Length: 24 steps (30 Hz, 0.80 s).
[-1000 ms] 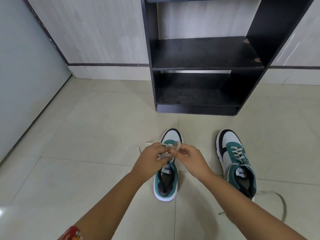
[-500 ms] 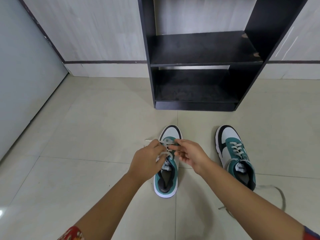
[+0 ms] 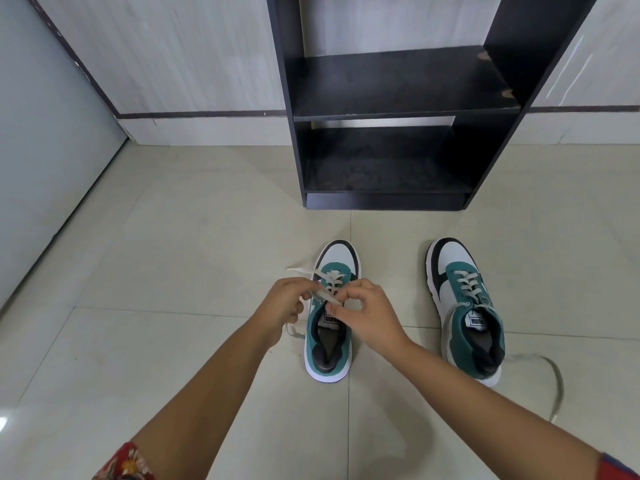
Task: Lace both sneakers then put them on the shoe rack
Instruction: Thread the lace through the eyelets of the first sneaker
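Observation:
Two green, white and black sneakers stand on the tiled floor, toes pointing at the black shoe rack (image 3: 401, 109). Over the left sneaker (image 3: 329, 355), my left hand (image 3: 285, 304) pinches one end of its pale lace (image 3: 327, 294) and my right hand (image 3: 369, 315) pinches the other end above the tongue. A loose lace tip sticks out to the left past my left hand. The right sneaker (image 3: 465, 313) is laced up the front, and its loose lace ends trail across the floor to the right.
The rack has two bare dark shelves and stands against a pale panelled wall (image 3: 173, 57). A grey door or panel (image 3: 45, 140) runs along the left. Beige floor tiles (image 3: 173, 237) surround the shoes.
My hands have drawn slightly apart and lower over the left sneaker, pulling the lace ends out to either side. The sneakers have stayed put.

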Tool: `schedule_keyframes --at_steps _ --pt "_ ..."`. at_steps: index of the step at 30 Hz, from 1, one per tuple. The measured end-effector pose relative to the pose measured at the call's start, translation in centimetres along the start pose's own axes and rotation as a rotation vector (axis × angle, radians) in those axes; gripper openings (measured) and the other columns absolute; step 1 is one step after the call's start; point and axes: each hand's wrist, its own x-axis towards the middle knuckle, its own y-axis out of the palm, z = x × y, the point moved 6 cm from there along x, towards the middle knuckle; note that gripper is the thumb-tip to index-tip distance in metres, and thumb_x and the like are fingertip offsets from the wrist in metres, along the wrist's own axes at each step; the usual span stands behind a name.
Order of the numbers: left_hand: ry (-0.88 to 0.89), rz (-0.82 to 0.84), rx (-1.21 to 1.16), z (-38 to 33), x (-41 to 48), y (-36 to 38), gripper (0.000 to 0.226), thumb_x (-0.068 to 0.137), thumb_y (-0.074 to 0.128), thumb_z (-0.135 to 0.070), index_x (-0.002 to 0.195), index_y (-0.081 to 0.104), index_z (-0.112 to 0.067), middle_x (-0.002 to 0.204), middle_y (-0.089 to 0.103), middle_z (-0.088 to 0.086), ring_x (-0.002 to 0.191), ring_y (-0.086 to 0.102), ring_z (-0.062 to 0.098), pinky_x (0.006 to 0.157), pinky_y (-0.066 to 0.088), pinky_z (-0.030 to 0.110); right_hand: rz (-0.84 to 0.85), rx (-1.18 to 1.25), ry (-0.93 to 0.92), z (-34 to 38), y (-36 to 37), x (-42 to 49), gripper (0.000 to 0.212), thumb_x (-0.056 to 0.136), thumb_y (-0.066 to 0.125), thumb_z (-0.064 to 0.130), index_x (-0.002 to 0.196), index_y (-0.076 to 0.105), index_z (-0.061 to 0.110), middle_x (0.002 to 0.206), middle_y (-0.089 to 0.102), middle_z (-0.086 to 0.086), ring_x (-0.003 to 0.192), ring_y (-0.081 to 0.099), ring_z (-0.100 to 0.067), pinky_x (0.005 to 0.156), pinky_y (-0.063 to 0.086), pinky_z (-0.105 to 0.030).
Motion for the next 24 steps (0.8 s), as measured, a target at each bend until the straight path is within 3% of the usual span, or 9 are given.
schedule_keyframes --at_steps 2,5,9,11,14,16,18,21,24 --pt "-0.006 -0.007 -0.017 0.2 0.1 -0.3 0.015 0.086 0.056 -0.018 0.073 0.059 -0.013 0.068 0.039 -0.002 0.043 0.025 0.008 0.036 0.020 0.015 0.082 0.064 0.030 0.6 -0.5 -0.3 0.025 0.079 0.069 0.014 0.059 0.059 0.024 0.097 0.060 0.009 0.105 0.051 -0.008 0.086 0.034 -0.012" --pt "-0.006 0.004 -0.030 0.5 0.0 -0.3 0.017 0.087 0.055 -0.020 0.073 0.062 -0.015 0.071 0.040 -0.002 0.042 0.025 0.007 0.036 0.020 0.015 0.132 0.243 0.008 2.8 -2.7 -0.3 0.025 0.086 0.062 0.015 0.068 0.063 -0.002 0.079 0.068 -0.003 0.076 0.061 -0.003 0.077 0.043 -0.009" --pt "-0.006 -0.022 -0.040 0.9 0.2 -0.7 0.020 0.089 0.055 -0.024 0.075 0.068 -0.016 0.074 0.041 -0.003 0.042 0.025 0.007 0.037 0.020 0.015 0.006 0.242 -0.006 4.9 -7.0 0.1 0.035 0.091 0.056 0.023 0.058 0.053 0.013 0.044 0.047 0.011 0.045 0.044 -0.010 0.057 0.045 -0.027" --pt "-0.008 -0.032 -0.052 1.0 0.3 -0.8 0.021 0.089 0.056 -0.025 0.074 0.069 -0.017 0.075 0.042 -0.002 0.042 0.026 0.007 0.036 0.020 0.015 -0.083 0.000 -0.017 4.8 -8.9 0.4 0.037 0.089 0.056 0.036 0.059 0.055 0.015 0.044 0.044 0.009 0.047 0.038 -0.012 0.052 0.037 -0.027" --pt "-0.023 -0.036 -0.068 1.2 0.2 -0.6 0.021 0.089 0.056 -0.026 0.073 0.066 -0.018 0.076 0.043 -0.001 0.041 0.026 0.007 0.036 0.020 0.016 -0.107 -0.616 0.027 3.0 -10.4 0.9 0.032 0.085 0.052 0.049 0.071 0.060 0.021 0.060 0.059 0.003 0.062 0.057 -0.018 0.058 0.041 -0.029" --pt "-0.023 -0.036 -0.061 1.1 0.1 -0.5 0.020 0.090 0.056 -0.027 0.074 0.064 -0.016 0.077 0.044 -0.001 0.042 0.027 0.007 0.037 0.021 0.016 0.075 -0.960 0.164 0.6 -9.6 0.7 0.026 0.085 0.051 0.045 0.088 0.064 0.023 0.086 0.068 0.000 0.084 0.063 -0.022 0.069 0.046 -0.031" --pt "-0.002 -0.021 -0.034 0.8 0.0 -0.2 0.019 0.090 0.056 -0.027 0.077 0.062 -0.014 0.076 0.044 -0.001 0.044 0.028 0.008 0.037 0.021 0.016 0.257 -1.095 0.165 -1.0 -7.6 0.2 0.029 0.087 0.049 0.034 0.108 0.063 0.022 0.113 0.066 -0.001 0.105 0.060 -0.025 0.081 0.046 -0.033" --pt "0.034 0.024 0.006 0.2 -0.2 0.8 0.017 0.089 0.056 -0.024 0.077 0.061 -0.015 0.069 0.045 -0.003 0.043 0.030 0.007 0.038 0.022 0.015 0.241 -0.634 -0.020 0.7 -3.9 -0.3 0.034 0.089 0.051 0.032 0.121 0.060 0.023 0.127 0.061 0.002 0.119 0.053 -0.020 0.097 0.043 -0.034" --pt "0.059 0.058 0.033 -0.5 -0.3 1.7 0.017 0.090 0.055 -0.020 0.075 0.062 -0.018 0.066 0.046 -0.003 0.039 0.032 0.004 0.037 0.024 0.013 0.148 -0.396 -0.053 2.4 -1.6 0.0 0.030 0.082 0.061 0.043 0.103 0.067 0.022 0.106 0.070 0.005 0.100 0.062 -0.017 0.088 0.050 -0.037"
